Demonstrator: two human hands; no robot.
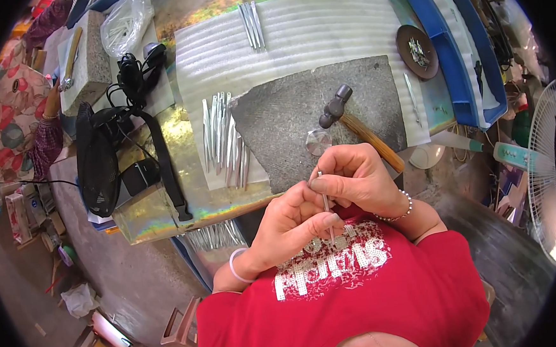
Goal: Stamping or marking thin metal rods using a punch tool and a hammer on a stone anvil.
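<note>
A thin metal rod [325, 202] is held upright in front of my red shirt, between both hands. My left hand [297, 226] is closed around its lower part, thumb against it. The fingers of my right hand [358, 178] pinch its upper end. Just beyond the hands lies a grey stone slab [274, 116], with a small round shiny piece [319, 142] on it. A hammer [368, 139] rests on the slab, head away from me and wooden handle toward my right wrist. Left of the slab, several similar metal rods [218, 132] lie side by side.
White foam sheet [207, 50] covers the table, carrying more metal rods [252, 25]. A brown dish [403, 51] of small metal pieces and blue trays [453, 67] stand right; a fan [548, 169] is beyond. A black bag [99, 165] sits left, near another person's arm [47, 143].
</note>
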